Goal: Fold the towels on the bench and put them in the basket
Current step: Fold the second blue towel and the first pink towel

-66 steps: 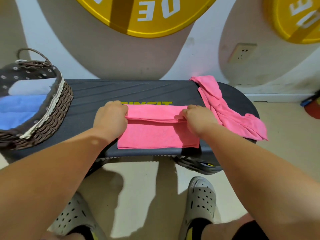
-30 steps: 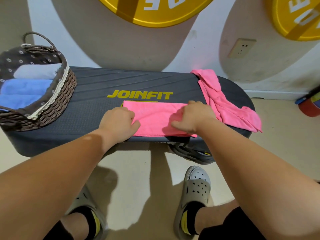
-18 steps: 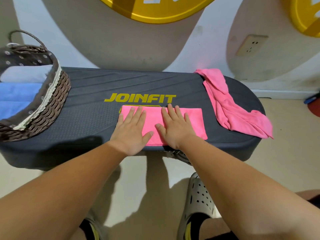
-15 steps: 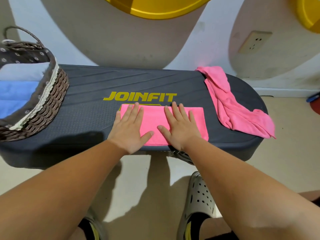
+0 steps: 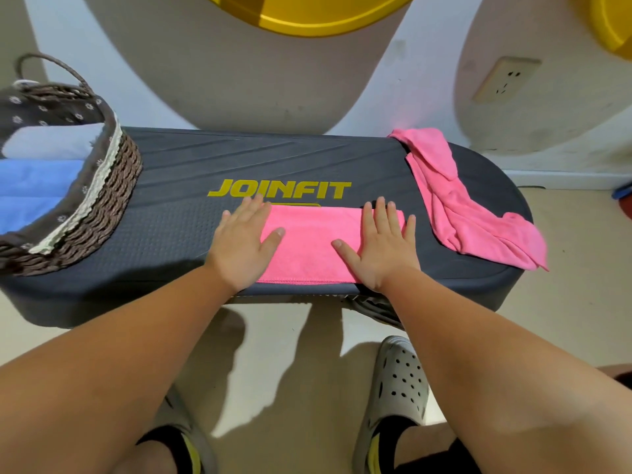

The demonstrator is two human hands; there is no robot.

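— What has changed in the last half second?
— The hands have slid apart. They lay side by side near the middle of the folded pink towel (image 5: pixel 307 248). Now the left hand (image 5: pixel 239 244) covers its left end, partly on the table (image 5: pixel 171 234), and the right hand (image 5: pixel 379 248) covers its right end.
— And the fingers (image 5: pixel 254 208)?
— Straight, slightly spread and flat on both hands, pressing down and holding nothing. The thumbs point inward across the cloth.
— Has the towel moved?
— No, it lies where it was, a flat strip at the near edge of the table, just below the yellow JOINFIT lettering (image 5: pixel 278 189).
— The other towels?
— A crumpled pink towel (image 5: pixel 461 206) lies on the right end of the table, apart from the folded one, with a corner hanging over the edge. The wicker basket (image 5: pixel 102 206) stands on the left end with folded blue towels (image 5: pixel 30 189) and a pale grey towel (image 5: pixel 51 143) inside.
— The room?
— The table is dark grey with a grooved top, against a white wall with large beige shapes. A wall socket (image 5: pixel 506 80) shows at upper right and a yellow disc (image 5: pixel 307 15) above. The floor (image 5: pixel 290 354) is beige, and the person wears grey perforated clogs (image 5: pixel 400 381)
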